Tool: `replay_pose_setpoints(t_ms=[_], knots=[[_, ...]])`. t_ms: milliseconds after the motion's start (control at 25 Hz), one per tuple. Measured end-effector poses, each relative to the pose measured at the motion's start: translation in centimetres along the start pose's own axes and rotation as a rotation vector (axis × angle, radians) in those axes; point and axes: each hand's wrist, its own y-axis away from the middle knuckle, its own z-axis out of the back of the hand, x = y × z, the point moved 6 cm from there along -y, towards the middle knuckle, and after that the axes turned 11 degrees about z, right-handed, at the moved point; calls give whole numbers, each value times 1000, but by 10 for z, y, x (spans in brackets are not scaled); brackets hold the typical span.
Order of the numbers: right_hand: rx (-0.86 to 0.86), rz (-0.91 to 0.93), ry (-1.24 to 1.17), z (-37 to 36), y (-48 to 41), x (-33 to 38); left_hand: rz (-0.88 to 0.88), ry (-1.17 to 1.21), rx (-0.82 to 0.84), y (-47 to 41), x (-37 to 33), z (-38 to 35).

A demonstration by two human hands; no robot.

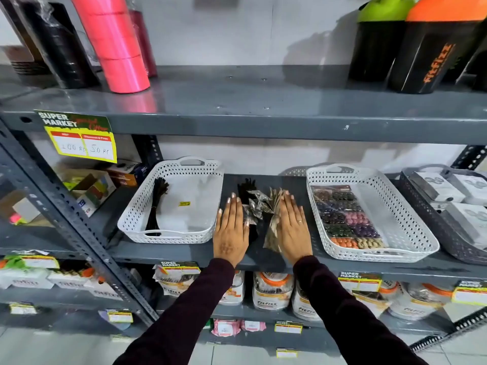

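On the grey middle shelf (184, 252), a heap of small shiny packets (259, 206) and dark bundles lies between two white baskets. My left hand (232, 230) lies flat on the shelf, fingers straight, against the heap's left side. My right hand (292, 227), with a ring, lies flat against the heap's right side, fingers straight. The left white basket (131, 219) holds one dark bundle (156, 206) and a small yellow tag. The right white basket (411, 227) holds a pack of coloured beads (345, 217).
A dark grey basket (432, 219) with white boxes stands at the far right. The upper shelf (237, 106) carries pink rolls (116, 43), black rolls and shaker bottles (429, 48). Price labels hang on the shelf edges. Jars and pouches fill the lower shelves.
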Motion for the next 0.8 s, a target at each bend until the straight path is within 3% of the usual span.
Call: replay_pose_setpoints(t_ms=[240, 400, 800], knots=[[188, -160, -52, -24, 7, -8, 108, 31, 290, 9, 37, -47], [264, -194, -123, -38, -3, -12, 117, -19, 386, 12, 45, -68], [436, -134, -194, -51, -41, -20, 113, -51, 320, 12, 45, -64]])
